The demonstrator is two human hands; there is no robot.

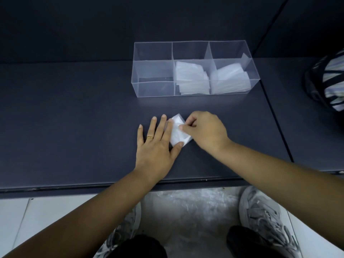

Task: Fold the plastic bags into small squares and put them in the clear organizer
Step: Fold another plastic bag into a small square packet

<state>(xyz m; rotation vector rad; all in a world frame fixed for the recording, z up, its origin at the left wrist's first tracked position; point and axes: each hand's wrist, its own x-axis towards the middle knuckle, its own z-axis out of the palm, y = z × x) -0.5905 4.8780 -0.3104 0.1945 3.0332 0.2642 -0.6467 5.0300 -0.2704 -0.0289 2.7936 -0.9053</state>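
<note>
Now — small folded plastic bag (178,134) flat on dark worktop (74,118), in front of clear organizer (154,89), apart from it. Left hand (156,146) laid flat beside it, fingers (162,123) straight, forefinger and thumb pressing the bag's edge; gold ring (150,137). Right hand (204,131) curled, pinching the bag's opposite edge. Inside organizer, middle and right compartments: stacked folded bags (191,79). Right of organizer — striped fabric (331,81). Nearer than organizer, on floor: loose clear plastic (186,207) between grey shoes (264,216).
</note>
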